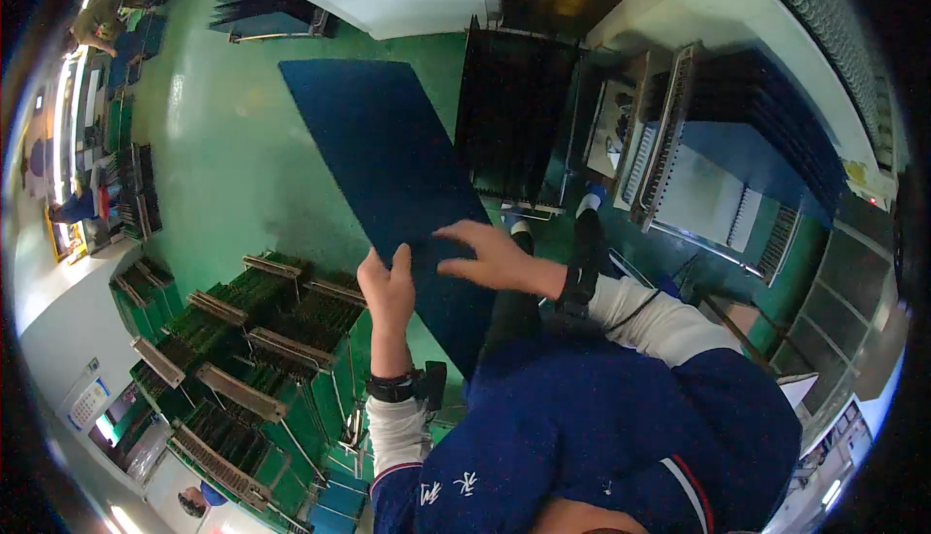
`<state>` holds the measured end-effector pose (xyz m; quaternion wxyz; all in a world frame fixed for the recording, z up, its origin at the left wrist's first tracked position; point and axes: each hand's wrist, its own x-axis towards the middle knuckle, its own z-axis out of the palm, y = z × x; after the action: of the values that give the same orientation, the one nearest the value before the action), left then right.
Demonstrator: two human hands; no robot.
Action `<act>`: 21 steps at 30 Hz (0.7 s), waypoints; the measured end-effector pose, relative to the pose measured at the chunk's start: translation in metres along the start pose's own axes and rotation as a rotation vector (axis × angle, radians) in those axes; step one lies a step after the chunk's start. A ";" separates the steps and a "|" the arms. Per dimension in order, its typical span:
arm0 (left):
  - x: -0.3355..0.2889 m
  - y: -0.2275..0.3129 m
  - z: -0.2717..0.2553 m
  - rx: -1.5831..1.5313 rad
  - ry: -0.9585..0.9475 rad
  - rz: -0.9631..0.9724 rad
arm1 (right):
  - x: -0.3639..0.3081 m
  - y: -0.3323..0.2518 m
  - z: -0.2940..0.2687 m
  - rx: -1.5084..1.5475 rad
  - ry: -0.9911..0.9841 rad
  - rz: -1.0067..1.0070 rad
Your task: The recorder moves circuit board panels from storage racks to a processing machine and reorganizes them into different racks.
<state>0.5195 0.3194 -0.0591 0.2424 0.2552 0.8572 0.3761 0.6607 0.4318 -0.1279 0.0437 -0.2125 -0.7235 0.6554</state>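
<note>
Blue panel (393,170)—edge seemingly pinched by left hand (387,290)—lies beneath right hand (497,258), fingers spread.

Panel (388,170), one: dark blue, thin, flat, long, straight-edged. Held aslant, off floor; far end toward left, near end rightward.

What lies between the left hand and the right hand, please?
In the head view, only the bare surface of the dark blue panel shows between the left hand and right hand.
</note>
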 end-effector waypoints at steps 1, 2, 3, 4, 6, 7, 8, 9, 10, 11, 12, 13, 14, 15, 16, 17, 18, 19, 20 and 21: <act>0.005 -0.001 0.006 0.003 -0.009 0.032 | -0.005 -0.007 0.000 -0.027 -0.048 -0.037; 0.008 0.004 0.011 0.017 -0.033 0.028 | -0.012 -0.014 0.000 -0.036 -0.034 -0.019; 0.011 0.012 0.017 0.031 -0.058 0.023 | -0.019 -0.022 -0.001 -0.046 -0.019 0.000; 0.014 0.020 0.023 0.045 -0.083 0.020 | -0.023 -0.026 -0.002 -0.055 -0.003 0.019; 0.018 0.032 0.034 0.020 -0.095 0.093 | -0.030 -0.020 -0.005 -0.084 0.029 0.023; 0.020 0.032 0.041 0.018 -0.101 0.137 | -0.034 -0.019 -0.008 -0.087 0.060 0.031; 0.021 0.036 0.049 0.016 -0.112 0.176 | -0.039 -0.018 -0.011 -0.089 0.089 0.048; 0.023 0.047 0.054 0.025 -0.165 0.142 | -0.042 -0.017 -0.014 -0.090 0.112 0.071; 0.025 0.050 0.062 0.034 -0.188 0.156 | -0.044 -0.016 -0.019 -0.091 0.135 0.095; 0.027 0.051 0.069 0.044 -0.211 0.170 | -0.047 -0.015 -0.024 -0.090 0.159 0.118; 0.029 0.052 0.077 0.055 -0.234 0.184 | -0.049 -0.013 -0.027 -0.080 0.172 0.122; 0.031 0.054 0.085 0.057 -0.243 0.217 | -0.052 -0.010 -0.030 -0.070 0.186 0.127; 0.032 0.058 0.093 0.056 -0.260 0.237 | -0.055 -0.006 -0.033 -0.060 0.204 0.133; 0.033 0.063 0.100 0.056 -0.278 0.257 | -0.058 -0.004 -0.036 -0.082 0.219 0.143; 0.034 0.067 0.107 0.056 -0.295 0.277 | -0.061 -0.002 -0.038 -0.104 0.233 0.153; 0.035 0.065 0.115 0.119 -0.290 0.298 | -0.063 -0.002 -0.040 -0.124 0.243 0.159; 0.036 0.058 0.123 0.182 -0.284 0.319 | -0.065 0.000 -0.041 -0.109 0.262 0.163; 0.036 0.055 0.129 0.245 -0.276 0.340 | -0.066 0.002 -0.042 -0.094 0.280 0.165; 0.037 0.059 0.135 0.244 -0.298 0.353 | -0.067 0.004 -0.044 -0.080 0.304 0.172; 0.038 0.063 0.141 0.244 -0.318 0.366 | -0.069 0.007 -0.047 -0.075 0.321 0.174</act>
<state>0.5924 0.4534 -0.1032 0.2696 0.4889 0.7869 0.2629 0.7408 0.4504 -0.1132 0.0939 -0.3774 -0.7102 0.5868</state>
